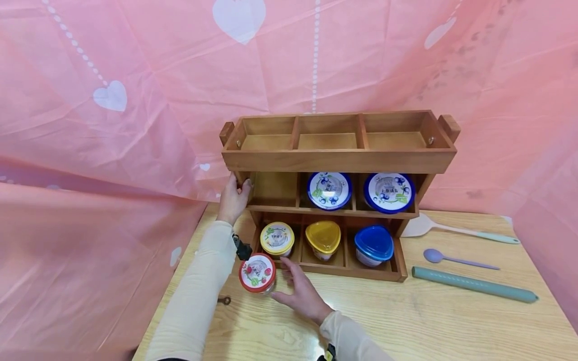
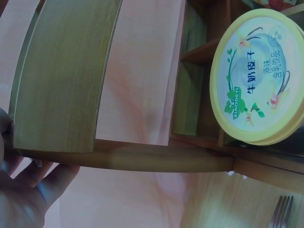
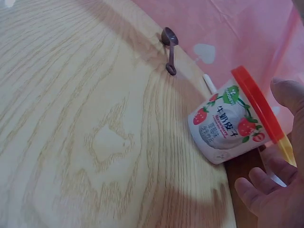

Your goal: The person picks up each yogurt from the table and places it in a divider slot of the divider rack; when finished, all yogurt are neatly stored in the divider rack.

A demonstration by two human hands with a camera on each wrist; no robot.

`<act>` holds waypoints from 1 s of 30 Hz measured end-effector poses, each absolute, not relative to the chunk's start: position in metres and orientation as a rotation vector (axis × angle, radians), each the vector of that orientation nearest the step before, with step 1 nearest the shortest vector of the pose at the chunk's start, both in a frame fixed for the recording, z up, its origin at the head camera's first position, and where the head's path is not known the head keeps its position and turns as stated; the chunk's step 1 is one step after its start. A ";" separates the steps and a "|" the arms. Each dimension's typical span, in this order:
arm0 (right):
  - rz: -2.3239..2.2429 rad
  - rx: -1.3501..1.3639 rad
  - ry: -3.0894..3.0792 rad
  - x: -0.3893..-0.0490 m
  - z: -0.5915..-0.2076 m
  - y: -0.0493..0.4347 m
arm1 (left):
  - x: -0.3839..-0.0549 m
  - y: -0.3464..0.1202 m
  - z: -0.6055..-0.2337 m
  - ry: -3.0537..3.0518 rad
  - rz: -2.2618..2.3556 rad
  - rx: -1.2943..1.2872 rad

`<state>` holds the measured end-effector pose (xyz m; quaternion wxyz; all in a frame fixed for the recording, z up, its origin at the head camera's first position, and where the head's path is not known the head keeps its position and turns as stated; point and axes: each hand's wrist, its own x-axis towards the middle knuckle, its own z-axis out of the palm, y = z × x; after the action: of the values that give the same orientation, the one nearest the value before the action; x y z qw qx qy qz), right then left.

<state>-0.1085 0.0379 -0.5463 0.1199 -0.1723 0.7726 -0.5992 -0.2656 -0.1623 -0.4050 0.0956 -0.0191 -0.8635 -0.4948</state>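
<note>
My left hand (image 1: 232, 200) grips the left upright of a tiered wooden rack (image 1: 338, 161); in the left wrist view its fingers (image 2: 57, 183) wrap behind the wooden side piece. My right hand (image 1: 303, 296) is spread beside a red-lidded cup with strawberries on it (image 1: 257, 273), thumb and fingers apart. That cup stands on the table at the rack's lower left front corner. Seen from the right wrist, the thumb (image 3: 287, 92) is near the red lid and the fingers are below it. A yellow-lidded round cup (image 1: 277, 238) sits in the lower left compartment, just behind.
Yellow (image 1: 323, 236) and blue (image 1: 375, 244) triangular-lidded tubs fill the other lower compartments. Two blue-lidded cups (image 1: 329, 190) stand on the middle tier. A spatula (image 1: 420, 225), purple spoon (image 1: 434, 255) and green stick (image 1: 474, 285) lie right. A measuring spoon (image 3: 171, 52) and fork (image 2: 282, 211) lie left.
</note>
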 end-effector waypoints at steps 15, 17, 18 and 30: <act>-1.700 -0.482 2.249 -0.115 -0.559 0.015 | -0.265 -0.162 -0.405 -2.556 -1.473 -0.056; -1.676 -0.489 2.268 -0.115 -0.559 0.013 | -0.265 -0.162 -0.405 -2.558 -1.471 -0.057; -1.666 -0.494 2.278 -0.115 -0.559 0.012 | -0.265 -0.162 -0.405 -2.557 -1.466 -0.055; -1.631 -0.481 2.352 -0.116 -0.557 -0.002 | -0.264 -0.161 -0.403 -2.560 -1.449 -0.058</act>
<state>-0.1158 -0.0024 -0.5567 0.1193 -0.1647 0.8046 -0.5580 -0.2638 -0.1613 -0.4029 0.0996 -0.0198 -0.8657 -0.4902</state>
